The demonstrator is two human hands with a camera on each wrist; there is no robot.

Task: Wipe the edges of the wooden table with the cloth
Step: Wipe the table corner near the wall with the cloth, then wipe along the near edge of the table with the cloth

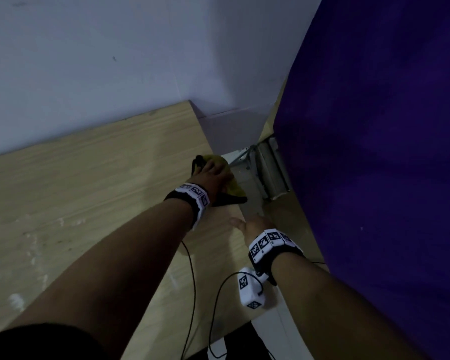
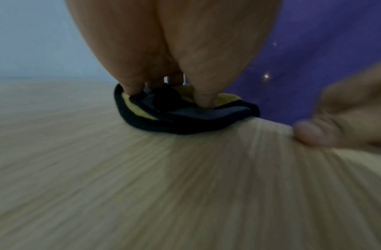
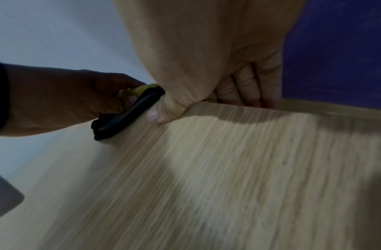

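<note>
The light wooden table (image 1: pixel 89 190) fills the left of the head view. A yellow cloth with black trim (image 1: pixel 235 189) lies bunched on the table's right edge. My left hand (image 1: pixel 213 175) presses down on it, its fingertips (image 2: pixel 203 99) curled into the folds of the cloth (image 2: pixel 185 116). In the right wrist view the left hand (image 3: pixel 67 101) grips the cloth (image 3: pixel 125 116), with its thumb against the cloth. My right hand (image 1: pixel 252 226) grips the same table edge nearer to me, thumb (image 3: pixel 156 115) on top and fingers (image 3: pixel 249 91) curled over the side.
A large purple fabric surface (image 1: pixel 374 152) rises close on the right, leaving a narrow gap beside the table. A grey metal rail (image 1: pixel 268 170) sits in that gap. A pale wall (image 1: pixel 89 61) backs the table. Black cables (image 1: pixel 192 281) hang from the wrists.
</note>
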